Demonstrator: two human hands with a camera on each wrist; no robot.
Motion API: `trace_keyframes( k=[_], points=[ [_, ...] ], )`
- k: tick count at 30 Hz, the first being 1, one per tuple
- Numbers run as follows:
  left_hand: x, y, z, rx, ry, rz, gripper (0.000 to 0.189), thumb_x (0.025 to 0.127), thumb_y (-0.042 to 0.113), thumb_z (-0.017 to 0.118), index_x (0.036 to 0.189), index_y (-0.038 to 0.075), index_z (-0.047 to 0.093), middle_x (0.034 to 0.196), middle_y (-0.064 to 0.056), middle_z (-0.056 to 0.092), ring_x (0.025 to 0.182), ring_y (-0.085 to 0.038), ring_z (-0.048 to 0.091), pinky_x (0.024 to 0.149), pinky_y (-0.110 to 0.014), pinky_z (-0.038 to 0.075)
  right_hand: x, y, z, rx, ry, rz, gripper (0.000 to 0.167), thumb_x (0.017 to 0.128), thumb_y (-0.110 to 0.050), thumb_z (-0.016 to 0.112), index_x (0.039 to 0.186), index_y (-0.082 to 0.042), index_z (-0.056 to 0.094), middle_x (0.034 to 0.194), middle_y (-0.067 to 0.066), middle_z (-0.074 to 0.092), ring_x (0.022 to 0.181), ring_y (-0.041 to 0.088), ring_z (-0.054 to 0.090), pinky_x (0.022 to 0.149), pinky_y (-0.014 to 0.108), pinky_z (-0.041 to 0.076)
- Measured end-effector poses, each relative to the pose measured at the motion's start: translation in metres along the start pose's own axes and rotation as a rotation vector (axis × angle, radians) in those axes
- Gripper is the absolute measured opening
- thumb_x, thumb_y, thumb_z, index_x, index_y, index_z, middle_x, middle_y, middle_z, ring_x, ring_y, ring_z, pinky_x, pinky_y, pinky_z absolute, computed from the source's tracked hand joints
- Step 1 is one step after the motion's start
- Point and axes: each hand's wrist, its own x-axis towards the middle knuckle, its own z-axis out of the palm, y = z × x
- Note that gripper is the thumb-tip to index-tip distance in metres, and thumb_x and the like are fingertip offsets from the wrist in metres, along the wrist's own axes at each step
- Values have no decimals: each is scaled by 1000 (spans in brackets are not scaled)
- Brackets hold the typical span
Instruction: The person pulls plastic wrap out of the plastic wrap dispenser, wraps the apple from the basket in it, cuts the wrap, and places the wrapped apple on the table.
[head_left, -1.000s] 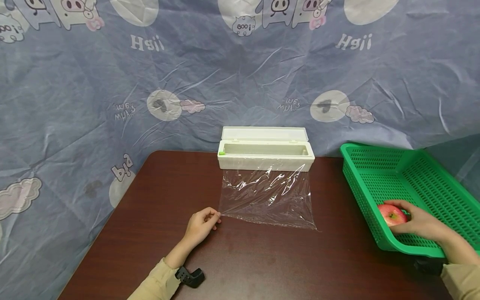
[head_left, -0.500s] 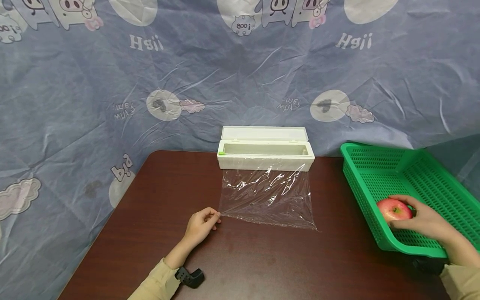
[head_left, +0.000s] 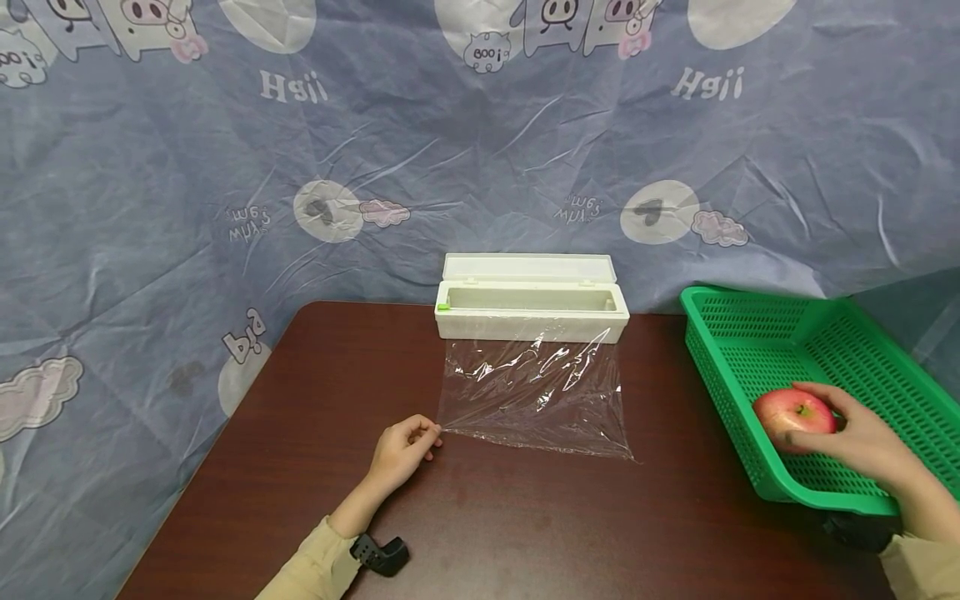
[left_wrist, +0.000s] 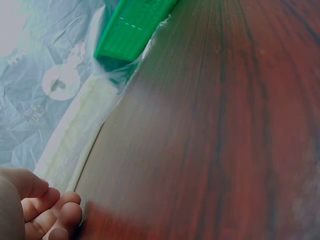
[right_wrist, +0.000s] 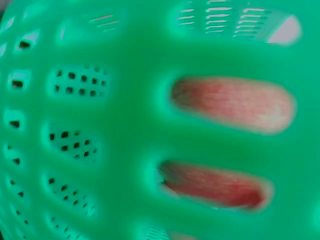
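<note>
My left hand [head_left: 405, 451] pinches the near left corner of a clear sheet of plastic wrap [head_left: 536, 392]. The sheet runs out over the front of a white wrap dispenser [head_left: 532, 327], whose lid stands raised. In the left wrist view, the curled fingers [left_wrist: 67, 215] hold the film's edge close to the table. My right hand [head_left: 862, 437] reaches over the near rim of a green plastic basket [head_left: 720, 400] and grips a red apple [head_left: 783, 412] by the left wall, thumb in front. Through the slots in the right wrist view, the apple [right_wrist: 240, 102] shows in part; the hand is mostly hidden.
A dark brown wooden table [head_left: 525, 525] carries everything. Behind it hangs a blue-grey printed cloth [head_left: 480, 150]. At the dispenser's left end sits a small green slider [head_left: 443, 307]. A black band [head_left: 381, 556] is on my left wrist.
My right hand and the apple have shifted slightly right and away from me inside the basket, and the apple has turned a little. My left hand and the plastic wrap have stayed still.
</note>
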Motion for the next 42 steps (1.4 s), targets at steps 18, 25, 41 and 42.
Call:
trace_keyframes(
  k=[18, 25, 41, 42],
  points=[
    [1, -2, 1, 7, 7, 3, 13, 92, 21, 61, 84, 13, 68, 69, 8, 67, 51, -6, 57, 47, -24, 43, 1, -28, 1, -11, 137, 84, 84, 84, -26, 71, 149, -6, 21, 127, 35, 34, 82, -12, 35, 56, 17, 39],
    [0, -2, 1, 4, 2, 12, 14, 92, 22, 61, 84, 13, 68, 70, 7, 67, 52, -6, 57, 48, -23, 43, 0, -37, 5, -4, 189, 118, 86, 84, -27, 71, 149, -5, 20, 129, 37, 31, 85, 4, 39, 56, 16, 36],
    [0, -1, 0, 11, 0, 4, 13, 92, 22, 61, 84, 13, 68, 70, 8, 67, 53, -5, 57, 48, -24, 43, 0, -64, 11, 12, 245, 181, 90, 82, -32, 72, 151, -11, 18, 133, 34, 32, 92, 30, 39, 58, 23, 36],
    [0, -1, 0, 10, 1, 7, 13, 92, 22, 61, 84, 13, 68, 70, 7, 67, 52, -5, 57, 48, -24, 43, -1, -66, 12, 15, 252, 183, 90, 81, -32, 73, 151, -12, 18, 133, 33, 32, 92, 29, 39, 59, 23, 35]
  ],
)
